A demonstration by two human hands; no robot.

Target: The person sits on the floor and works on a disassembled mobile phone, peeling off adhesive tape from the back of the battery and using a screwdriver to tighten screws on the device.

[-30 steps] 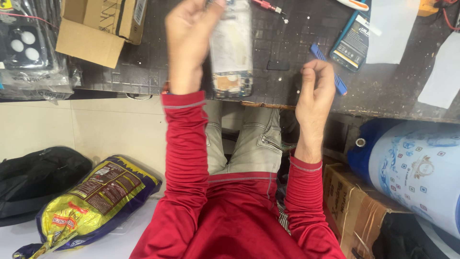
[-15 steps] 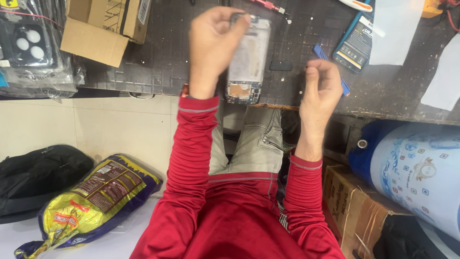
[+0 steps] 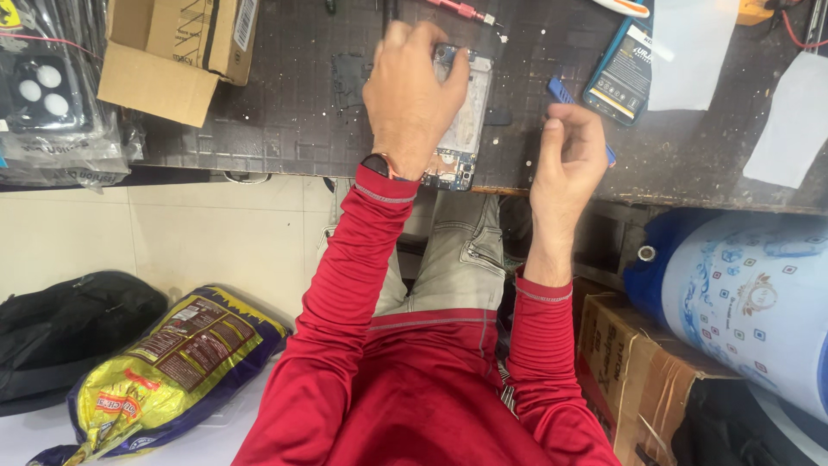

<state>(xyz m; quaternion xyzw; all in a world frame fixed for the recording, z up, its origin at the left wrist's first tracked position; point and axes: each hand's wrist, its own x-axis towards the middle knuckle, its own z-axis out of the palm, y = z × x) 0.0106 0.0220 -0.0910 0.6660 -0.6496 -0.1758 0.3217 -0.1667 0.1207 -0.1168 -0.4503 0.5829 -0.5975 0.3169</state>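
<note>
My left hand (image 3: 412, 99) grips an opened phone body (image 3: 461, 129) with its back off, holding it flat over the near edge of the dark work mat (image 3: 293, 112). The hand covers most of the phone's left side. My right hand (image 3: 565, 160) is closed around a thin blue pry tool (image 3: 562, 91), whose tip sticks up just right of the phone, apart from it. Both arms wear red sleeves, and a dark band sits on my left wrist.
A cardboard box (image 3: 177, 52) lies at the mat's left, bagged phone cases (image 3: 52, 103) further left. A blue packet (image 3: 619, 73), white paper sheets (image 3: 690, 52) and a red screwdriver (image 3: 461, 10) lie behind. Below: yellow bag (image 3: 164, 367), black bag (image 3: 65, 332), blue-white cooler (image 3: 742, 298), carton (image 3: 634, 371).
My left hand has brought the phone from upright down toward the mat and turned over it. My right hand with the blue tool stayed nearly in place.
</note>
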